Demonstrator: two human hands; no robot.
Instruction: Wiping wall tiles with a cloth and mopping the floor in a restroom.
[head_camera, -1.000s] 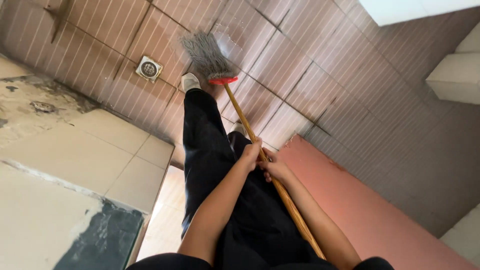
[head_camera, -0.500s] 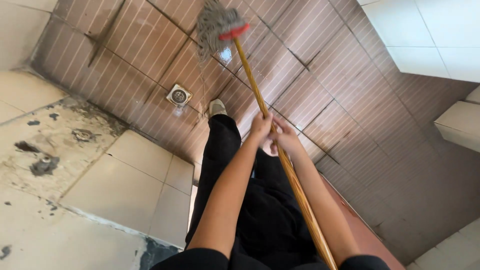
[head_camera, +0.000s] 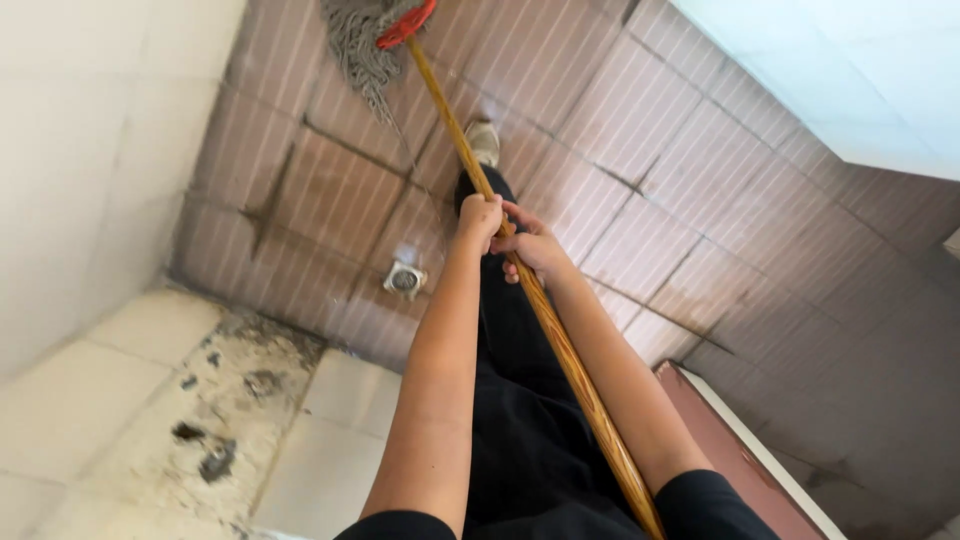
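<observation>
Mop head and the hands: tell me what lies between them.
In the head view, only the bare wooden handle runs from the mop head down to the left hand and right hand; brown floor tiles lie beneath.

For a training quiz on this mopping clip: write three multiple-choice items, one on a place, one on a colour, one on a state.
1. Where does the floor drain lie?
A. On the brown ribbed tiles, beside the person's left arm
B. On the pale stained tiles
C. Under the mop head

2. What colour is the clamp that holds the mop head?
A. Blue
B. Red
C. Black

3. How is the wooden mop handle held?
A. By the left hand only
B. It leans on the wall, untouched
C. By both hands, close together

Answers:
1 A: the square metal drain sits in the brown tiles, just past the edge of the pale ones.
2 B: a red band shows at the top of the handle.
3 C: the left hand and the right hand both wrap around the handle.
</observation>
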